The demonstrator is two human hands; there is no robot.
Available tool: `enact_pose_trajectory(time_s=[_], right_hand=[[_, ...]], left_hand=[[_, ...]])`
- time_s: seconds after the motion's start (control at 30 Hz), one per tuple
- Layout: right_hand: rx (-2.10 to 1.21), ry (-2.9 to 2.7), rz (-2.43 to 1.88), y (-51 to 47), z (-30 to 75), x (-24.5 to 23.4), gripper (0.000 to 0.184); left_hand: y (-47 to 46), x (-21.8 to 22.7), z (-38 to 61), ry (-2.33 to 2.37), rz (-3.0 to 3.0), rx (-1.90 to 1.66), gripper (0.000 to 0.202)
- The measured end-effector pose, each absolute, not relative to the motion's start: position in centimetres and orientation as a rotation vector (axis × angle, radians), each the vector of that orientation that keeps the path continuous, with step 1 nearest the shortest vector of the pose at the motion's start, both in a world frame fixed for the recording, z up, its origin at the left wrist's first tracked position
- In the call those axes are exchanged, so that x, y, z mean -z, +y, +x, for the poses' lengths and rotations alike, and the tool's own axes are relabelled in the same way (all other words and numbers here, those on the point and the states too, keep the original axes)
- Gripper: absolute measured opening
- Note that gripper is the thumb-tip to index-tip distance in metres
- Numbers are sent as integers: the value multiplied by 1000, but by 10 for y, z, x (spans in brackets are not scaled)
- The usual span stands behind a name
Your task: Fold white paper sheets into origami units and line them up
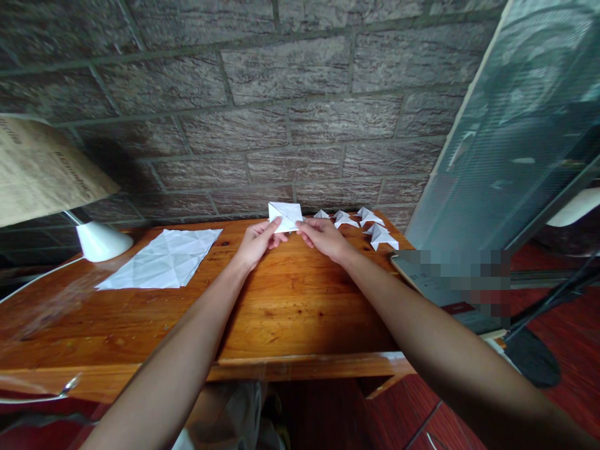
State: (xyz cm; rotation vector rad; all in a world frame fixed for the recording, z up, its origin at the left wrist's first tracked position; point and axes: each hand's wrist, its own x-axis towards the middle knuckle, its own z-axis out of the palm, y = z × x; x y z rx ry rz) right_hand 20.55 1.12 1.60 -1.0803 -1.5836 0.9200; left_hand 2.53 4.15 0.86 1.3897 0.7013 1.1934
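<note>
Both my hands hold a small folded white paper above the far part of a wooden table. My left hand pinches its lower left edge with fingers closed. My right hand pinches the paper's right corner, fingers closed too. The paper is folded into a squarish shape with a diagonal crease.
A large creased white sheet lies flat at the left. Several small folded paper shapes sit at the far right by the brick wall. A white lamp base stands at the far left. A book or pad lies at the right edge.
</note>
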Motion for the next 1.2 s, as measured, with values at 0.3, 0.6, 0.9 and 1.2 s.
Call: enact_pose_trajectory(time_s=[0.3, 0.6, 0.9, 1.2], right_hand=[[-805, -1813, -1165, 12, 203, -9, 36], [-897, -1624, -1104, 11, 202, -13, 41], [-823, -1726, -1095, 9, 201, -15, 38], [-738, -1708, -1177, 14, 206, -12, 35]], left_hand=[[42, -9, 29, 680, 1127, -1297, 45], [42, -10, 27, 652, 1017, -1252, 38], [60, 5, 27, 905, 1094, -1485, 57], [59, 5, 27, 921, 1175, -1477, 60]])
